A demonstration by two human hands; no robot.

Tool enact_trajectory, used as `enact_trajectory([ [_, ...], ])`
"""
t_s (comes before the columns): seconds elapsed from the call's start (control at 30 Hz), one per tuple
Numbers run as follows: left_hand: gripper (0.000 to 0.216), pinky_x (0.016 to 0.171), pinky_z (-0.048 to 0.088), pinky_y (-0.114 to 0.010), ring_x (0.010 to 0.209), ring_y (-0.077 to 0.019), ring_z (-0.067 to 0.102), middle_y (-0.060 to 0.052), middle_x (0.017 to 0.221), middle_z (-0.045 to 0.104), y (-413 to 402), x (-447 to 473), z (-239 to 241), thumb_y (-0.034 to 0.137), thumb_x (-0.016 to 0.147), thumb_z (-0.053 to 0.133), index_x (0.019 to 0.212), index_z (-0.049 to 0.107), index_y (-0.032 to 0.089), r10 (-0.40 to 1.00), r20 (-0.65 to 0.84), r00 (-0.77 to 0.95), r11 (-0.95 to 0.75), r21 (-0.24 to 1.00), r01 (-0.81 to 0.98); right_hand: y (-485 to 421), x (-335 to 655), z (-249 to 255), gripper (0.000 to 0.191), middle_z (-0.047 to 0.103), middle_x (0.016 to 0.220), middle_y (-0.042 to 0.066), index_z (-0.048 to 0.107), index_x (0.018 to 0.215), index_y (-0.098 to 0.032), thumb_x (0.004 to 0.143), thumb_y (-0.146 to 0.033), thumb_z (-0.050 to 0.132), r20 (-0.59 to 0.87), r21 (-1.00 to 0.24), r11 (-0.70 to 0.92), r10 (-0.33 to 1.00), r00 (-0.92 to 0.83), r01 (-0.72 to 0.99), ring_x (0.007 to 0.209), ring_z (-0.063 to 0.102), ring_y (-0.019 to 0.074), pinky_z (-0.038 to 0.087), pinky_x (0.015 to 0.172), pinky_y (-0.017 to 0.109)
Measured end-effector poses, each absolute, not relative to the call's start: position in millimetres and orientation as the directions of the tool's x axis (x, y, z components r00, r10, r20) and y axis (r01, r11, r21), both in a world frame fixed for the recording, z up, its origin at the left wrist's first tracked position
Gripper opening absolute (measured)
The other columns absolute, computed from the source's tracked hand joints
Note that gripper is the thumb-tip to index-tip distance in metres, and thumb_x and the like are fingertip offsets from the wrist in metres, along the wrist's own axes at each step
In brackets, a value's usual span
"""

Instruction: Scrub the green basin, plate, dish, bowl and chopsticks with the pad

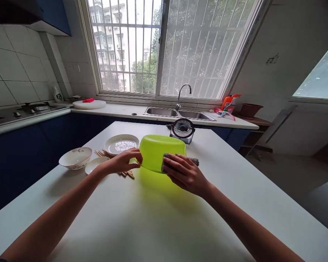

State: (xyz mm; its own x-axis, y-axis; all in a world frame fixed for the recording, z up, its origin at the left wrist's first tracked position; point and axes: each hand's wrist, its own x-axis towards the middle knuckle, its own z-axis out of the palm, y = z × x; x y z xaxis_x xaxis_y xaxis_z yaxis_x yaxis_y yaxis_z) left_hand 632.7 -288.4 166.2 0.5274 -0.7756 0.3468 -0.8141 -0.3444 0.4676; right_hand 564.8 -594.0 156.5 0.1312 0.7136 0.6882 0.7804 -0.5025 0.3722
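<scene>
A translucent lime-green plastic basin point(155, 151) is tilted on its side above the white table, its base facing up and away from me. My left hand point(127, 161) grips the basin's rim at its left end, thumb and fingers pinched round the edge. In my right hand point(184, 173) is a grey cleaning cloth point(165, 162), pressed flat against the basin's outer wall near the right side. Part of the cloth sticks out beyond the fingers to the right. The palm hides the rest of it.
Left of the basin stand a flowered bowl point(75, 158), a small white dish point(94, 164), a large white plate point(121, 143) and several wooden chopsticks point(129, 174). Behind it sits a small black fan point(182, 130). A double sink point(162, 111) with a tap lies under the window.
</scene>
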Motion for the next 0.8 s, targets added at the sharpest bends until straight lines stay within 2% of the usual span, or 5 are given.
enact_trajectory([
  [0.13, 0.006, 0.083, 0.045, -0.031, 0.091, -0.0178, 0.056, -0.006, 0.097, 0.063, -297, 621, 172, 0.021, 0.092, 0.057, 0.092, 0.062, 0.018, -0.78, 0.367, 0.507, -0.359, 0.402, -0.843, -585, 558, 158, 0.041, 0.065, 0.13, 0.012, 0.058, 0.133, -0.018, 0.092, -0.014, 0.06, 0.698, 0.36, -0.542, 0.697, 0.166, 0.76, 0.133, 0.051, 0.026, 0.048, 0.106, 0.045],
  [0.37, 0.017, 0.077, 0.043, -0.029, 0.083, -0.0178, 0.057, -0.004, 0.088, 0.065, -316, 606, 174, 0.033, 0.084, 0.073, 0.087, 0.063, 0.019, -0.776, 0.414, 0.475, -0.385, 0.285, -0.878, -573, 550, 159, 0.039, 0.063, 0.134, 0.011, 0.059, 0.132, -0.019, 0.094, -0.014, 0.057, 0.697, 0.338, -0.592, 0.68, 0.228, 0.732, 0.131, 0.054, 0.0274, 0.05, 0.105, 0.046],
  [0.47, 0.015, 0.072, 0.042, -0.027, 0.078, -0.0163, 0.055, -0.003, 0.081, 0.063, -319, 608, 171, 0.029, 0.086, 0.07, 0.08, 0.062, 0.018, -0.77, 0.411, 0.488, -0.373, 0.331, -0.867, -571, 548, 158, 0.035, 0.063, 0.134, 0.01, 0.061, 0.129, -0.019, 0.095, -0.015, 0.055, 0.684, 0.353, -0.602, 0.688, 0.241, 0.716, 0.129, 0.055, 0.027, 0.051, 0.105, 0.045],
  [0.6, 0.02, 0.073, 0.043, -0.027, 0.08, -0.0162, 0.053, -0.003, 0.081, 0.06, -319, 608, 171, 0.032, 0.09, 0.066, 0.078, 0.061, 0.017, -0.766, 0.394, 0.508, -0.33, 0.436, -0.837, -574, 549, 162, 0.033, 0.062, 0.135, 0.01, 0.061, 0.13, -0.019, 0.097, -0.024, 0.056, 0.677, 0.332, -0.583, 0.694, 0.243, 0.742, 0.13, 0.054, 0.0266, 0.049, 0.107, 0.045],
  [0.8, 0.024, 0.074, 0.041, -0.027, 0.079, -0.0157, 0.049, -0.002, 0.079, 0.057, -314, 607, 172, 0.034, 0.089, 0.066, 0.075, 0.058, 0.016, -0.769, 0.378, 0.515, -0.314, 0.478, -0.82, -582, 570, 176, 0.041, 0.062, 0.135, 0.011, 0.056, 0.136, -0.022, 0.095, -0.016, 0.057, 0.758, 0.268, -0.595, 0.615, 0.215, 0.758, 0.131, 0.053, 0.0268, 0.049, 0.106, 0.047],
])
